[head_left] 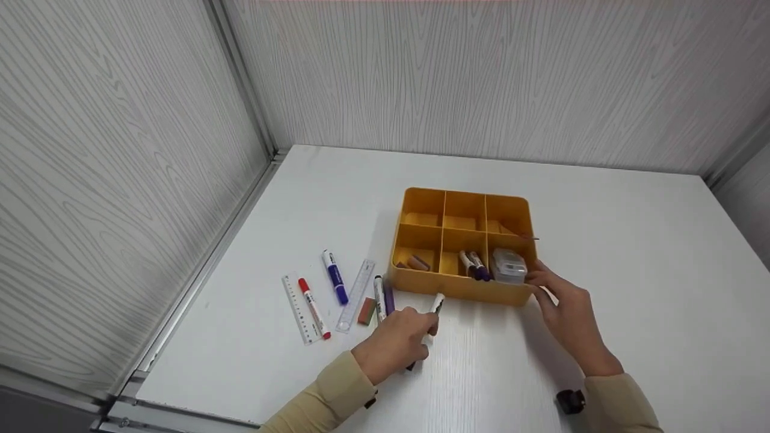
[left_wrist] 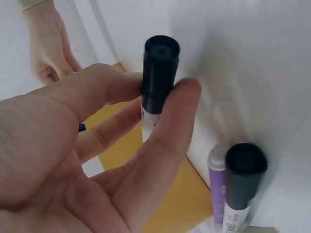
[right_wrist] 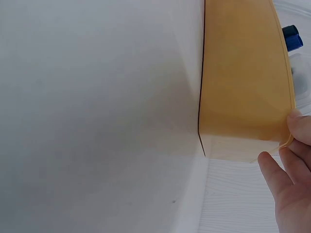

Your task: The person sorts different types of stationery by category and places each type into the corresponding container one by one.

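Observation:
My left hand (head_left: pixel 397 340) pinches a white marker with a black cap (left_wrist: pixel 160 73) between thumb and fingers, in front of the box. My right hand (head_left: pixel 568 313) holds the front right corner of a yellow compartment box (head_left: pixel 463 291), its thumb at the rim. In the box's front row, an eraser (head_left: pixel 418 263) lies in the left compartment, two dark-capped markers (head_left: pixel 475 266) lean in the middle one, and a small clear plastic case (head_left: pixel 509 266) fills the right one. A thin pointed thing sticks out of the back right compartment; its kind is unclear.
Left of the box lie a black-capped marker (head_left: pixel 379 297), a purple marker (head_left: pixel 389 299), a red-green eraser (head_left: pixel 366 311), a clear protractor-ended ruler (head_left: pixel 355 296), a blue marker (head_left: pixel 335 276), a red marker (head_left: pixel 314 308) and a short ruler (head_left: pixel 300 309). Panels wall the table.

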Demonstrator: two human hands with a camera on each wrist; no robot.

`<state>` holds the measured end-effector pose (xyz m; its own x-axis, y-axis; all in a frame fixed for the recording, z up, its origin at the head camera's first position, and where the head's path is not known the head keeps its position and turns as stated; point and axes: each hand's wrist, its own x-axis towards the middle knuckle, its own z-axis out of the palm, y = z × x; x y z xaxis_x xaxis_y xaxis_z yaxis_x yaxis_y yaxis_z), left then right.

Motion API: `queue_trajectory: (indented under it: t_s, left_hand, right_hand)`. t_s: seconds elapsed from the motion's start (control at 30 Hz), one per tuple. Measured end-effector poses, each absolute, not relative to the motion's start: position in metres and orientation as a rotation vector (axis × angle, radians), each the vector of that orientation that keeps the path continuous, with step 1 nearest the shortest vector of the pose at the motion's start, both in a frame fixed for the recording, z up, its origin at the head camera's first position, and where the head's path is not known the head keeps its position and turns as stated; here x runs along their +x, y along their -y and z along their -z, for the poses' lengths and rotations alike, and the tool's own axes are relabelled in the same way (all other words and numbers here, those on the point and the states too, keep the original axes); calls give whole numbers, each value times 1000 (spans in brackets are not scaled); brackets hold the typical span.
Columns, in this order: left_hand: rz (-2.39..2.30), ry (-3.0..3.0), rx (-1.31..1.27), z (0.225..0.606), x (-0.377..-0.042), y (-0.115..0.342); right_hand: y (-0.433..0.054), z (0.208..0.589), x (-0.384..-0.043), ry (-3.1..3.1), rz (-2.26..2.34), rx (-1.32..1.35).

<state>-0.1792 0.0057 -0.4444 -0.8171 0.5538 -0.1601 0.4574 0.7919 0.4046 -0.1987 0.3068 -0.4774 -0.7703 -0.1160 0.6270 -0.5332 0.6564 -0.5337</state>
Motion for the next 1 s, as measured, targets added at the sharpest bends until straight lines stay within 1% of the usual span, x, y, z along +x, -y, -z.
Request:
queue_trajectory:
  t_s: [0.33,0.57,0.87,1.0]
  left_hand:
    - [-809,-2571,892,425,-178,0]
    - [-904,-2504,1009,414,-180,4]
    - [-985,-2599,1079,403,-192,7]
    - [-1013,-2626,1037,399,-201,2]
  right_hand:
    - [-307,477,-198,2327,-984,493]
    - [-307,478,-199,2342,-978,468]
    - [-308,479,-200,2367,-997,445]
    - [-307,480,-200,2383,-1004,425]
